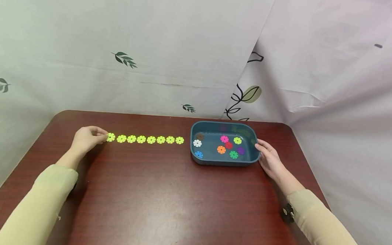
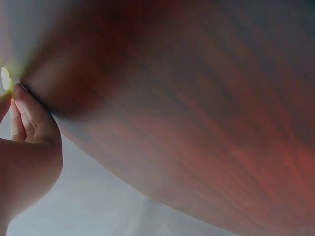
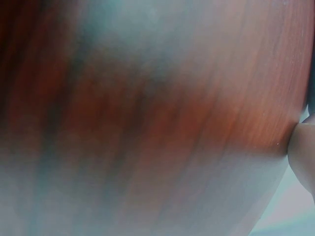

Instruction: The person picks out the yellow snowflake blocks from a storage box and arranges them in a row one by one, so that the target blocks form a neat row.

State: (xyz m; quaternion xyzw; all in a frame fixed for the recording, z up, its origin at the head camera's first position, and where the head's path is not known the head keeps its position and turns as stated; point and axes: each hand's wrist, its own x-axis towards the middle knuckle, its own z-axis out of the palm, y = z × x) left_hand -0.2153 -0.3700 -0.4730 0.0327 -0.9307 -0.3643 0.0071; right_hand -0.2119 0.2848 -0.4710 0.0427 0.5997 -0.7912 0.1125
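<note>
At the left end of a row of yellow-green notched plastic discs (image 1: 151, 139), my left hand (image 1: 86, 139) pinches the end disc (image 1: 110, 137) between thumb and fingertips. That disc also shows at the left edge of the left wrist view, by the fingers (image 2: 33, 110). A dark blue-green plastic tub (image 1: 225, 163) stands right of the row. My right hand (image 1: 271, 161) holds the tub's right rim; some of its fingers are hidden. Inside lie several loose discs, among them a white disc (image 1: 197, 143), an orange disc (image 1: 221, 149) and one yellow-green disc (image 1: 237, 140).
Everything rests on a reddish-brown wooden table (image 1: 165, 202) with rounded far corners. Behind it hangs a pale cloth (image 1: 153, 42) with leaf prints. The right wrist view is mostly blurred tabletop, with part of the hand at its right edge.
</note>
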